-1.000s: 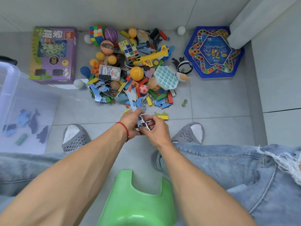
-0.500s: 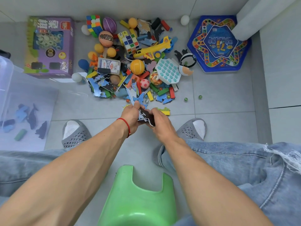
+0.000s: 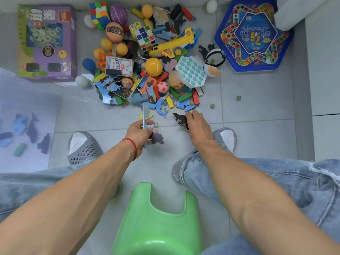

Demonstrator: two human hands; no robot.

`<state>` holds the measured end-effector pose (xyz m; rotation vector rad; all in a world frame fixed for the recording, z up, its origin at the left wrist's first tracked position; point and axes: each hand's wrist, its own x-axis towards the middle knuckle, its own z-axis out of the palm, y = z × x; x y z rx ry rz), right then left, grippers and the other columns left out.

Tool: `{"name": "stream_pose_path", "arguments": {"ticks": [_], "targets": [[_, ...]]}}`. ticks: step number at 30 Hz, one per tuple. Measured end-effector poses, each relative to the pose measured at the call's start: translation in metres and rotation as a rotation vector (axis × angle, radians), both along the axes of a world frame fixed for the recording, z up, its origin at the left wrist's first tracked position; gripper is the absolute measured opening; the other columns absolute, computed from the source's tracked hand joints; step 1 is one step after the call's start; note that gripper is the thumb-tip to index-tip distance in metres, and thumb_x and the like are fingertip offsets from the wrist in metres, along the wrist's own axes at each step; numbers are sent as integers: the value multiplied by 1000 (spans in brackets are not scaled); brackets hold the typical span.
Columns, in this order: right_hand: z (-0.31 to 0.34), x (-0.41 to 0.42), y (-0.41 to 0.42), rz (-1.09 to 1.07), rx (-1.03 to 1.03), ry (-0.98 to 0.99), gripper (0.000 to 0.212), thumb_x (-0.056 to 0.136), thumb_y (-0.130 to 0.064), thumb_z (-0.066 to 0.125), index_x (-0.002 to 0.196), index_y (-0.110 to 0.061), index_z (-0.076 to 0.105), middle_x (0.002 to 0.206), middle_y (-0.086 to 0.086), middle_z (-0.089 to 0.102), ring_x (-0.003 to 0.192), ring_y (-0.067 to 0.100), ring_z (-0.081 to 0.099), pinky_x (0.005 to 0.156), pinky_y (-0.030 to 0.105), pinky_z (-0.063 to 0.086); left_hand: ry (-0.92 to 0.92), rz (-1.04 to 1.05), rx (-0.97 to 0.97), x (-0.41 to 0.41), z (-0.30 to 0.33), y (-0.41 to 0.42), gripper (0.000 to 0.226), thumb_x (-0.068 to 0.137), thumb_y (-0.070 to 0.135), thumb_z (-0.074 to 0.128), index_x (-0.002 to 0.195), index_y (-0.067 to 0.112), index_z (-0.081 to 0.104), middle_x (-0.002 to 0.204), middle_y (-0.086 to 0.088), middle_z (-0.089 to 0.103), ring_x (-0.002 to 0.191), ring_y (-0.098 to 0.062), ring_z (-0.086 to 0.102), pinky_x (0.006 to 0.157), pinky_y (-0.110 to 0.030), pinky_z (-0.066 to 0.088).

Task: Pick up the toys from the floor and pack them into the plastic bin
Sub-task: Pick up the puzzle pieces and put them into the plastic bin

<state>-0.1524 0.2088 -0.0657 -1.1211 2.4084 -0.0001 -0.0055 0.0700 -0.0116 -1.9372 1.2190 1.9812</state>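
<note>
A green plastic stool fills the bottom centre of the frame. Above it, two grey slippers over white socks stand on the pale grey floor tiles, one left of centre, one right. Faded blue jeans cross the lower right and lower left edges.

Colourful toys heaped on floor; clear bin left.

Bare forearms, red string bracelet on the left wrist — frayed light-blue jeans, grey perforated slippers
</note>
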Motion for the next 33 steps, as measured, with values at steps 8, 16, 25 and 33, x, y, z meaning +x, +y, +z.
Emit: {"name": "stream_pose_path", "arguments": {"ticks": [8, 16, 25, 33], "targets": [[-6, -7, -6, -24, 114, -47, 46, 91, -9, 65, 130, -8, 41, 126, 15, 46, 114, 31, 47, 74, 39, 43, -224, -237, -128, 0, -7, -8, 20, 94, 15, 47, 105, 7, 61, 81, -10, 48, 57, -24, 45, 64, -37, 46], [11, -8, 3, 0, -65, -235, 34, 95, -20, 56, 122, -8, 40, 109, 16, 56, 94, 37, 59, 70, 39, 41, -311, -509, -392, -1, -20, 3, 23, 85, 29, 71, 100, 16, 59, 92, -9, 64, 78, -25, 60, 68, -29, 46], [22, -121, 22, -635, -213, 20, 27, 94, -4, 56, 119, -3, 45, 123, 19, 50, 108, 41, 55, 88, 48, 41, -338, -928, -579, -13, -50, 18, 18, 99, 25, 46, 112, 12, 49, 86, -17, 50, 81, -38, 54, 67, -38, 45], [-30, -184, 22, -611, -32, 122, 32, 100, -10, 51, 127, 5, 44, 132, 28, 43, 109, 46, 54, 92, 50, 45, -126, -800, -541, -24, -34, 19, 14, 99, 24, 47, 105, 15, 57, 86, -10, 67, 75, -28, 62, 61, -30, 49]]}}
